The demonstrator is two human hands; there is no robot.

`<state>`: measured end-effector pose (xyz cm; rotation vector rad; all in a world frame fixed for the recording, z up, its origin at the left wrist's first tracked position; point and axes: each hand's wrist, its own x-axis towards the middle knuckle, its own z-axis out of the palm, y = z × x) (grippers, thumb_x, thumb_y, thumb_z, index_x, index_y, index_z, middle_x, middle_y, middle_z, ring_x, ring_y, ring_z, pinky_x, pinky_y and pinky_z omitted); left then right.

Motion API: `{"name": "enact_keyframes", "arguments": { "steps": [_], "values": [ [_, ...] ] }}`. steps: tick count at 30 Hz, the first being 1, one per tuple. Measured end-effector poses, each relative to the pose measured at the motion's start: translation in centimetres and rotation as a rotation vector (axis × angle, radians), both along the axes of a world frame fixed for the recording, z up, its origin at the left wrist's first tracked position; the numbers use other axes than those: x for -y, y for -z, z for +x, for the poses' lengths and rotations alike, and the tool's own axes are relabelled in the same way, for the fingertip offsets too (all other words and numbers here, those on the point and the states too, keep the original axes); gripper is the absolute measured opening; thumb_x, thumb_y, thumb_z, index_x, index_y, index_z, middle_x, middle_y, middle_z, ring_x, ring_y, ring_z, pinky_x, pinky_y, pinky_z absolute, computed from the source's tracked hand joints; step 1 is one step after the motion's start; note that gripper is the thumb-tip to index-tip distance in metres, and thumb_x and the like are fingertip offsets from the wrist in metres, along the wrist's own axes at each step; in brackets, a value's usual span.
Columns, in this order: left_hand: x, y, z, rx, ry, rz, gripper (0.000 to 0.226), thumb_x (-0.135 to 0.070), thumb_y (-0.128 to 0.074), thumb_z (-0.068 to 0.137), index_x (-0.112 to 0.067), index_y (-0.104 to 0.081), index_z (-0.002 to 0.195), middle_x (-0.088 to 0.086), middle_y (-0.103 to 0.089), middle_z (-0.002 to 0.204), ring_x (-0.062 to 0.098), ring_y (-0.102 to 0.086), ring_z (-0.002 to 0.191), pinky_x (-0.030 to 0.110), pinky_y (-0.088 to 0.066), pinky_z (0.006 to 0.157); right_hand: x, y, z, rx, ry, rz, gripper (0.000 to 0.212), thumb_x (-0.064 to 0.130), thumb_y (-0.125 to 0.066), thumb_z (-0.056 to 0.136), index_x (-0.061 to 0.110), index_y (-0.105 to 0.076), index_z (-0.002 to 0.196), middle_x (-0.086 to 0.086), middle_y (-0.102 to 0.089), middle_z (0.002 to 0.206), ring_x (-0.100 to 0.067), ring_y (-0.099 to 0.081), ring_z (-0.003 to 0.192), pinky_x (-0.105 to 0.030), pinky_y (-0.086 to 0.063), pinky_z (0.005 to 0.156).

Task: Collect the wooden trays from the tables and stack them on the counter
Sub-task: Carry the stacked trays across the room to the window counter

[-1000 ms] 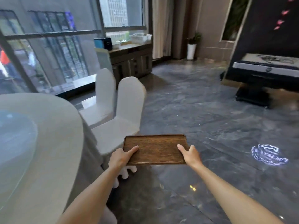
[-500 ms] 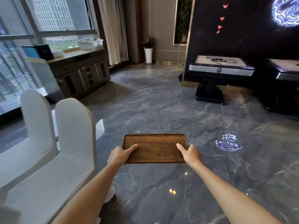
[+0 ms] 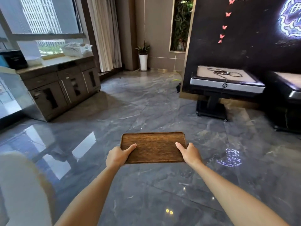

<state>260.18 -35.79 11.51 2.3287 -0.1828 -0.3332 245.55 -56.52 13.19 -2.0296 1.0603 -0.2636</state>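
Note:
A dark wooden tray (image 3: 154, 145), rectangular and empty, is held level in front of me above the grey marble floor. My left hand (image 3: 118, 156) grips its near left corner with the thumb lying on top. My right hand (image 3: 189, 153) grips the near right corner the same way. A counter (image 3: 65, 62) with a pale top on dark cabinets runs along the window at the left, several steps away.
On the counter stand a white basket (image 3: 76, 49) and a black box (image 3: 15, 59). A white-covered chair (image 3: 21, 190) is at the lower left. Two dark square tables (image 3: 226, 82) stand at the right before a black wall. A potted plant (image 3: 143, 57) fills the far corner.
The view has swung right, away from the round table and white chairs. The counter and the dark tables now look closer. Both hands keep the same hold on the tray.

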Motion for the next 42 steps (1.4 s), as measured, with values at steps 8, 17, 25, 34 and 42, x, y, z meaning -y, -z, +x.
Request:
{"name": "enact_keyframes", "arguments": {
  "steps": [8,17,25,34,42],
  "values": [
    [9.5,-0.7,20.2,0.03,-0.095,0.018,0.057,-0.065,-0.056,0.076,-0.01,-0.053,0.06,0.004,-0.056,0.052,0.015,-0.055,0.051,0.023,-0.036,0.048,11.0,0.8,22.7,0.038,-0.129,-0.007,0.053,0.049,-0.049,0.089,-0.003,-0.051,0.103,-0.023,-0.059,0.12,-0.038,-0.053,0.113,-0.04,-0.042,0.092],
    [15.9,-4.5,41.9,0.033,-0.251,-0.025,0.053,-0.064,-0.059,0.075,-0.013,-0.055,0.061,0.004,-0.061,0.062,0.018,-0.06,0.053,0.025,-0.047,0.052,19.3,-2.2,48.2,0.089,-0.276,0.011,0.047,0.05,-0.05,0.088,0.003,-0.045,0.091,-0.023,-0.06,0.115,-0.038,-0.054,0.109,-0.037,-0.04,0.081],
    [16.9,-1.6,64.2,0.023,-0.325,0.04,0.069,-0.07,-0.056,0.072,-0.002,-0.066,0.072,0.01,-0.067,0.065,0.024,-0.062,0.066,0.035,-0.052,0.073,20.9,0.2,71.9,0.092,-0.362,0.019,0.058,0.049,-0.05,0.089,-0.006,-0.052,0.108,-0.022,-0.058,0.12,-0.037,-0.051,0.115,-0.039,-0.04,0.09],
    [18.2,-3.8,92.0,0.02,-0.403,0.0,0.061,-0.065,-0.057,0.075,-0.005,-0.065,0.079,0.005,-0.061,0.068,0.02,-0.055,0.065,0.03,-0.041,0.064,22.8,-2.7,101.5,0.085,-0.404,0.011,0.06,0.05,-0.051,0.088,-0.005,-0.053,0.11,-0.023,-0.058,0.122,-0.037,-0.052,0.116,-0.038,-0.04,0.086],
    [20.4,-1.0,112.1,-0.03,-0.487,0.029,0.069,-0.066,-0.057,0.074,0.0,-0.068,0.092,0.011,-0.065,0.089,0.026,-0.058,0.074,0.031,-0.046,0.07,25.2,0.2,123.9,0.033,-0.468,0.021,0.051,0.049,-0.054,0.087,-0.001,-0.053,0.094,-0.027,-0.061,0.117,-0.039,-0.055,0.11,-0.039,-0.043,0.087]
  ]
}}
